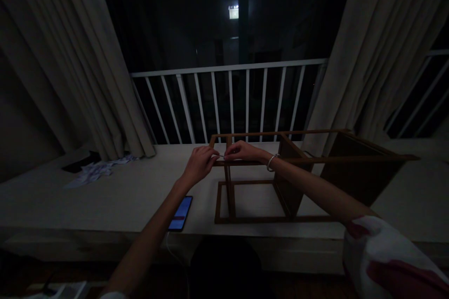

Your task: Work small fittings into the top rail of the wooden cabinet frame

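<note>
A brown wooden shelf frame lies on its side on the white ledge. At its upper left end, my left hand pinches a small thin metal piece between thumb and fingertips. From the other side, my right hand reaches in with its fingers pressed together at the right end of that piece, just over the upper rail. A silver bracelet circles my right wrist. The metal piece is too small and dim to name its kind.
A phone with a lit screen and a white cable lies near the ledge's front edge. Crumpled papers are at the left. Behind the ledge stand a white railing, a dark window and curtains.
</note>
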Motion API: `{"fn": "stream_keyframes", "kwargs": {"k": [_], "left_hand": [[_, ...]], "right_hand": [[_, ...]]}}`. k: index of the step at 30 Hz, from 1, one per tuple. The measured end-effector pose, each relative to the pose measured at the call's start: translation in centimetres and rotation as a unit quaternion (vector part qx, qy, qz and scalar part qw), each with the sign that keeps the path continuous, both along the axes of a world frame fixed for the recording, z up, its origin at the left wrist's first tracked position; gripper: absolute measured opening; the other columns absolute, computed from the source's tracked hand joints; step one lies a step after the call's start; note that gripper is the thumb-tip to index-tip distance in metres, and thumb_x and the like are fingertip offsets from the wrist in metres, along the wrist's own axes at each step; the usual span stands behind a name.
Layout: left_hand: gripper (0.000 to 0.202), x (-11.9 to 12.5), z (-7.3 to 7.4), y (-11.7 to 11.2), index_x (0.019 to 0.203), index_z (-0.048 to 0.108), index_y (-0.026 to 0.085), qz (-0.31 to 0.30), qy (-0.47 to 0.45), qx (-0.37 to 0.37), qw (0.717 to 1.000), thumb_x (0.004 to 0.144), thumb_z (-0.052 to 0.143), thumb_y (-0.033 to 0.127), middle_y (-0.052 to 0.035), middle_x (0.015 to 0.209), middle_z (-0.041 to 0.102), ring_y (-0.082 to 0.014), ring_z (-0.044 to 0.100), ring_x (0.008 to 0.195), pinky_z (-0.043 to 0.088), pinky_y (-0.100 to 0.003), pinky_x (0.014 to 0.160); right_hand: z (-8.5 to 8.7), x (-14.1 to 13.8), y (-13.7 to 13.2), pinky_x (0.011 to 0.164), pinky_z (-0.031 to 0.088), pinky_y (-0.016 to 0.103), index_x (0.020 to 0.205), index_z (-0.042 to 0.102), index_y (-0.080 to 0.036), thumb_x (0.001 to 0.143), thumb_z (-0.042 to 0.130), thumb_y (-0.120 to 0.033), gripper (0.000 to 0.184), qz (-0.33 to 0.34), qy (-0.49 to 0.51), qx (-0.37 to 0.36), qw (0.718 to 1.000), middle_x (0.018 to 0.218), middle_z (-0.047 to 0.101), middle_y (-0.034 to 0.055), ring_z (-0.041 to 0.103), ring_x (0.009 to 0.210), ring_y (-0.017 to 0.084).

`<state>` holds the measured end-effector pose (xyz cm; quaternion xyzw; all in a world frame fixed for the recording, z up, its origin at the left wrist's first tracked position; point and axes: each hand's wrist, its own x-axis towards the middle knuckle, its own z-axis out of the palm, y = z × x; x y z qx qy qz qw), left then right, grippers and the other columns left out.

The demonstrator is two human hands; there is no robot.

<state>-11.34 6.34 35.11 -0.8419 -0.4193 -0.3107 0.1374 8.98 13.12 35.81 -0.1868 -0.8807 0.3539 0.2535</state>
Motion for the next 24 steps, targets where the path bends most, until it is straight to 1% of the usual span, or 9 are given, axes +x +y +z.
{"fn": "stream_keyframes", "kwargs": {"k": [3, 6, 10, 15, 20, 24], "left_hand": [[0.020, -0.5, -0.2, -0.1, 0.087, 0.058, 0.019, 0.005, 0.002, -0.012, 1.000, 0.083, 0.039, 0.024, -0.0034, 0.083, 0.058, -0.0170, 0.048, 0.084, 0.033, -0.033, 0.077], [0.021, -0.6, -0.2, -0.4, 0.086, 0.059, 0.019, 0.006, 0.007, -0.011, 1.000, 0.083, 0.039, 0.024, -0.0037, 0.079, 0.057, -0.0168, 0.048, 0.082, 0.033, -0.032, 0.073], [0.021, -0.4, 0.3, -0.9, 0.085, 0.061, 0.019, 0.008, 0.023, -0.002, 1.000, 0.082, 0.040, 0.023, -0.0045, 0.077, 0.056, -0.0171, 0.047, 0.080, 0.034, -0.031, 0.070], [0.020, 0.1, 0.5, -1.6, 0.084, 0.062, 0.019, 0.016, 0.041, 0.016, 0.999, 0.081, 0.042, 0.023, -0.0053, 0.073, 0.055, -0.0175, 0.046, 0.076, 0.035, -0.032, 0.067], [0.020, 0.5, 0.3, -1.9, 0.086, 0.062, 0.020, 0.009, 0.018, -0.010, 1.000, 0.080, 0.043, 0.023, -0.0046, 0.072, 0.055, -0.0172, 0.048, 0.075, 0.038, -0.031, 0.067], [0.020, 0.7, 0.2, -2.3, 0.089, 0.061, 0.020, 0.012, -0.014, -0.025, 1.000, 0.079, 0.045, 0.022, -0.0045, 0.077, 0.057, -0.0170, 0.049, 0.078, 0.040, -0.031, 0.070]], "right_hand": [[0.1, 0.0, -0.1, 0.066, 0.041, 0.022, 0.082, 0.064, -0.009, 0.067, 0.059, -0.042, 0.037, 0.000, 0.002, 0.002, 1.000, 0.077, 0.062, 0.0044, 0.054, 0.071, 0.011], [0.2, 0.0, -0.3, 0.067, 0.041, 0.022, 0.081, 0.065, -0.009, 0.067, 0.058, -0.042, 0.036, 0.000, 0.000, 0.010, 1.000, 0.077, 0.062, 0.0044, 0.054, 0.072, 0.011], [0.4, 0.1, -0.3, 0.069, 0.041, 0.022, 0.083, 0.064, -0.009, 0.068, 0.058, -0.040, 0.035, 0.006, -0.004, 0.020, 1.000, 0.079, 0.061, 0.0046, 0.054, 0.074, 0.012], [0.1, 0.0, -0.1, 0.070, 0.041, 0.023, 0.083, 0.064, -0.010, 0.068, 0.058, -0.038, 0.033, 0.005, 0.001, 0.005, 1.000, 0.079, 0.060, 0.0044, 0.054, 0.074, 0.012], [-0.1, 0.0, 0.0, 0.068, 0.041, 0.022, 0.083, 0.063, -0.010, 0.067, 0.059, -0.038, 0.033, 0.006, -0.002, -0.001, 1.000, 0.078, 0.060, 0.0037, 0.053, 0.073, 0.011], [0.2, 0.1, -0.3, 0.067, 0.041, 0.022, 0.083, 0.063, -0.009, 0.067, 0.059, -0.038, 0.033, 0.010, -0.003, 0.005, 1.000, 0.078, 0.060, 0.0038, 0.053, 0.073, 0.011]]}}
